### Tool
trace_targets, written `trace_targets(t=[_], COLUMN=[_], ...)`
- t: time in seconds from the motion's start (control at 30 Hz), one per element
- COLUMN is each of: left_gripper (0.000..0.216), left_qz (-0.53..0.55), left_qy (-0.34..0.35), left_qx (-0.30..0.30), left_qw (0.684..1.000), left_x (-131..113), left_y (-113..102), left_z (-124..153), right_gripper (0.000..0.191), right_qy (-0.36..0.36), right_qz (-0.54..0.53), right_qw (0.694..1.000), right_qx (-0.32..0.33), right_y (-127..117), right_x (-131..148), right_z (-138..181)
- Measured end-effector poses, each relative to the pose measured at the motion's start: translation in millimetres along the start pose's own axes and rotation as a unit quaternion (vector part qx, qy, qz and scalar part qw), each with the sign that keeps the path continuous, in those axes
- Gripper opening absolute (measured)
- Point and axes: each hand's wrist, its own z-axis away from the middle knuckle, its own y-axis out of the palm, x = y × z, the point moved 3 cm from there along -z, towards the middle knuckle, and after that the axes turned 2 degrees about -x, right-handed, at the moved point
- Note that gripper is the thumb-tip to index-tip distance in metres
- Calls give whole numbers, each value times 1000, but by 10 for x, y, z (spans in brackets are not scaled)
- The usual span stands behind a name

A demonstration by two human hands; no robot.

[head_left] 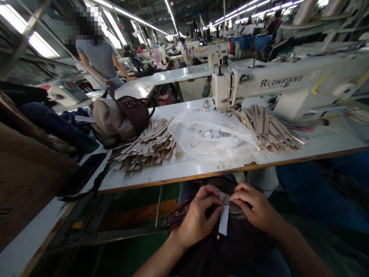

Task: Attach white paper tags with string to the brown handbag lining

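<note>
A dark brown bag (245, 240) lies on my lap below the table edge, its opening turned up and some beige lining (235, 209) showing. My left hand (198, 215) pinches the lining at the opening, with thumb and fingertips close to the top of a white label (224, 221) that hangs down. Just across from it, my right hand (256, 206) has its thumb and fingers closed on the other side of the same lining. The fingertips of both hands nearly meet, and the exact spot they grip is partly hidden.
On the white table (161, 177) are a clear plastic bag (213, 140) with small labels, zipper strips (147, 148) at left and more strips (268, 130) by the sewing machine (282, 84). Another brown bag (123, 115) sits left, near a cardboard box (31, 169). A person (99, 57) stands beyond.
</note>
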Motion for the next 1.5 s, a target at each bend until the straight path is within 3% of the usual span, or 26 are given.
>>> trace_targets(t=[0.4,0.67,1.3,1.5], left_gripper=[9,12,6,5], left_qz=[20,35,57,71], left_qy=[-32,-60,-80,-93], left_qx=[14,45,83,85], left_qw=[999,997,992,990], left_x=[52,71,132,147], left_y=[1,-22,-3,10], left_z=[-51,-92,-139,-149], right_gripper=[22,23,31,36], right_qy=[-26,-18,-62,-47], right_qz=[-5,-63,-78,-118], right_qw=[1000,997,994,990], right_qx=[15,47,54,57], right_y=[-11,17,62,108], right_x=[-2,-37,-135,-193], right_z=[-95,-155,-189,-166])
